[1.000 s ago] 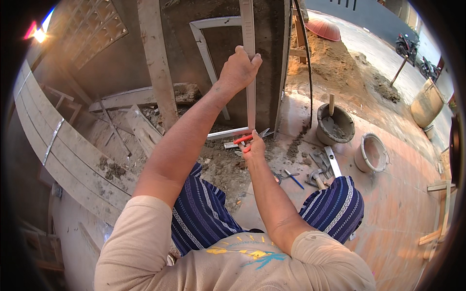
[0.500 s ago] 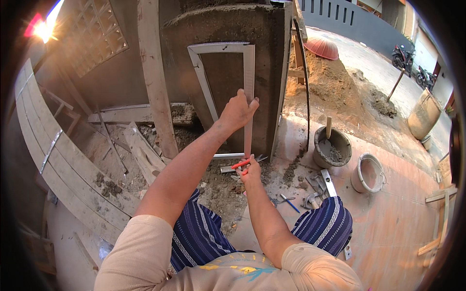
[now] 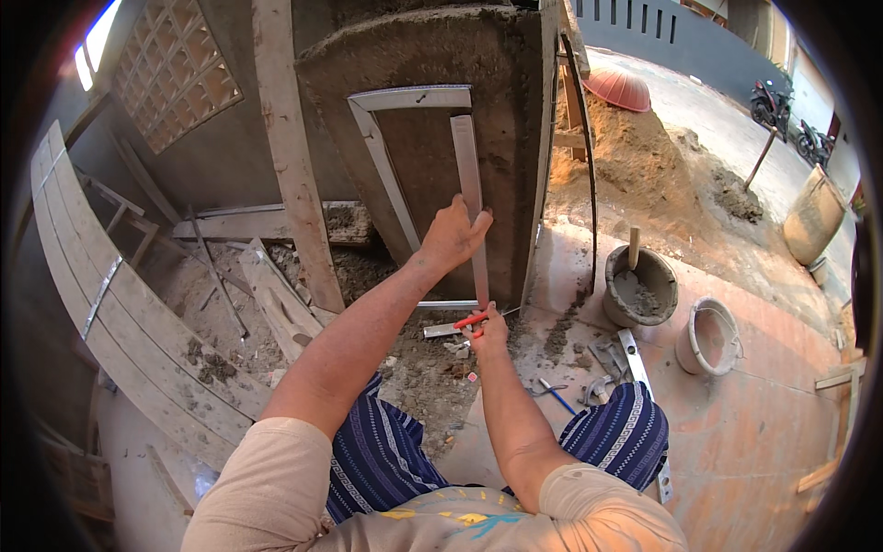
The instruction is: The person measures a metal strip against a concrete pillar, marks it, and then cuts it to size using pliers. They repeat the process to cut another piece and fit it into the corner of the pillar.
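Wet grey plaster [image 3: 414, 46] covers an upright panel in front of me. Pale trim strips [image 3: 387, 173] outline a tall rectangle on it, with a mitred upper left corner. Along the right side stands a separate pale strip [image 3: 467, 158], its upper end apart from the top piece. My left hand [image 3: 455, 235] grips this strip at about its middle, thumb on the right. At its lower end my right hand [image 3: 491, 331] is closed around a red-handled tool [image 3: 472, 319] with a narrow dark tip. The fingers partly hide the tool and the strip's end.
Right of me stand a bucket of mortar [image 3: 641, 293] and a paler bucket [image 3: 707, 337]. A spirit level [image 3: 634, 361], a blue pen [image 3: 557, 396] and a hammer lie by my right knee. Long planks [image 3: 138, 313] lean at left; a sand pile [image 3: 635, 138] rises behind.
The right-hand strip has dropped, so its upper end now sits below the top piece, leaving a gap. My left hand moved slightly down with it. The red-handled tool stays by its lower end.
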Available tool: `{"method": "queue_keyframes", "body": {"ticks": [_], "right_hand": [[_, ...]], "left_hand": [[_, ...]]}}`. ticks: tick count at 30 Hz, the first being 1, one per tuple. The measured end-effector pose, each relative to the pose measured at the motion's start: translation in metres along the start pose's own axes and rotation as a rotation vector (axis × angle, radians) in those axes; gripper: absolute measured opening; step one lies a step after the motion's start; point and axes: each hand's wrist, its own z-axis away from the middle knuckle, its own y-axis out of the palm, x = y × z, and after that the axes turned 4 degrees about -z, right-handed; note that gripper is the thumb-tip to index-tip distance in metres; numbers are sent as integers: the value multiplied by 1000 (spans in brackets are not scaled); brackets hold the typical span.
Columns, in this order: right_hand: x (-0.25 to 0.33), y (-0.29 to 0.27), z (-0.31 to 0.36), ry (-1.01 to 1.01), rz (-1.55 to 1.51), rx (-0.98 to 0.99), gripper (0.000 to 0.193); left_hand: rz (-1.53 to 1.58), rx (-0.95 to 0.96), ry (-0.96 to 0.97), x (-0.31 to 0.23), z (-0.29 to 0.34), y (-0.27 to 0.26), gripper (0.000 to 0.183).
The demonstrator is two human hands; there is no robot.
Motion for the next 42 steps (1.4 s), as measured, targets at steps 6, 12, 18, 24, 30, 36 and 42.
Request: {"method": "queue_keyframes", "body": {"ticks": [6,12,18,24,30,36,42], "right_hand": [[1,4,-7,13,-18,25,44],[-7,10,-9,-13,-61,26,38],[-9,8,-9,-12,-201,44,34],[-14,17,-5,1,-303,80,34],[-17,22,4,-1,-341,138,47],[-20,18,-3,2,-414,166,49],[-17,20,-8,-7,-420,224,50]], "left_hand": [[-164,71,-35,-20,-1,-10,63],[-343,76,1,0,-13,-3,70],[-225,48,-83,-15,-7,-10,71],[-254,26,-72,-14,-7,-12,71],[-202,83,-88,-16,-8,-19,77],[-448,67,1,-5,-9,-3,72],[-403,177,-9,2,-18,-4,71]]}}
